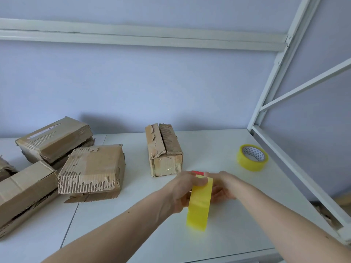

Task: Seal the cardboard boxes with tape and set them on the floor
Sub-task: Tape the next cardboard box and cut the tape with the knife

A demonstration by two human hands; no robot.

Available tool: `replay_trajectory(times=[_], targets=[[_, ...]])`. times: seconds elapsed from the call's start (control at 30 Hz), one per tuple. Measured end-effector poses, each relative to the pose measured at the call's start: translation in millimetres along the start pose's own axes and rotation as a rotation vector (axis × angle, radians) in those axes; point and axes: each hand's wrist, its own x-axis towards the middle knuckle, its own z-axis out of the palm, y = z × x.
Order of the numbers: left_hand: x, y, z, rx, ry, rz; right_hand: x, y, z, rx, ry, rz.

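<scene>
Left hand (pixel 183 190) pinches top of limp, sticky tape strip (pixel 199 204), right hand (pixel 221 188) grip unclear behind it; handle by edges, box (pixel 164 150) flaps torn, light.

Worktop (pixel 218 149), white. Left hand (pixel 185 190) and right hand (pixel 223 188), centre: both pinch the top edge of a yellow tape strip (pixel 199 205) hanging down. Small torn box (pixel 164 150), 12 o'clock of the hands. Tape roll (pixel 252 157), 2 o'clock. Four worn boxes (pixel 91 171), 9 to 10 o'clock. White metal frame (pixel 296 166), right edge.
</scene>
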Motion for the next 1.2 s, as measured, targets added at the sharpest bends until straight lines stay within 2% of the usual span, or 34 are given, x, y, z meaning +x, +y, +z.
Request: replay_trajectory(times=[0.1, 0.23, 0.3, 0.37, 0.5, 0.57, 0.67, 0.73, 0.83, 0.9, 1.0, 1.07, 1.2], targets=[[-8.4, -7.6, 0.5, -0.105, 0.028, 0.055, -2.2, 2.3, 6.7, -0.033, 0.093, -0.037], [-27.8, -13.5, 1.6, -0.118, 0.039, 0.083, -15.4, 2.8, 9.1, 0.151, 0.166, -0.100], [-41.1, -11.3, 2.2, -0.083, 0.029, 0.121, -28.8, -6.0, 8.8, 0.260, 0.189, -0.189], [-51.1, -3.8, -0.2, -0.063, 0.035, 0.162, -47.2, -20.0, 6.0, 0.345, 0.239, -0.358], [-57.1, 23.8, -9.2, -0.088, -0.015, 0.165, -76.2, -47.6, 4.8, 0.273, 0.299, -0.884], [-58.2, 33.9, -13.0, -0.147, -0.011, 0.170, -81.9, -57.5, 9.2, 0.241, 0.286, -1.026], [-60.5, 39.9, -17.0, -0.170, -0.022, 0.198, -82.7, -68.6, 13.1, 0.185, 0.256, -1.132], [-61.5, 39.0, -21.0, -0.163, -0.012, 0.223, -78.8, -72.8, 13.2, 0.086, 0.308, -1.157], [-61.6, 37.2, -26.9, -0.182, -0.006, 0.245, -78.4, -78.8, 12.2, -0.105, 0.491, -1.136], [-61.5, 36.6, -29.8, -0.213, -0.018, 0.238, -80.9, -85.4, 10.3, -0.068, 0.544, -1.029], [-60.5, 34.7, -33.6, -0.214, -0.016, 0.228, -80.8, -92.2, 8.8, -0.115, 0.306, -0.823], [-60.0, 32.9, -35.0, -0.198, -0.013, 0.233, -74.9, -88.6, 14.5, -0.174, 0.161, -0.802], [-60.2, 32.8, -34.4, -0.197, 0.014, 0.239, -65.3, -87.8, 25.6, -0.026, 0.162, -0.848]])
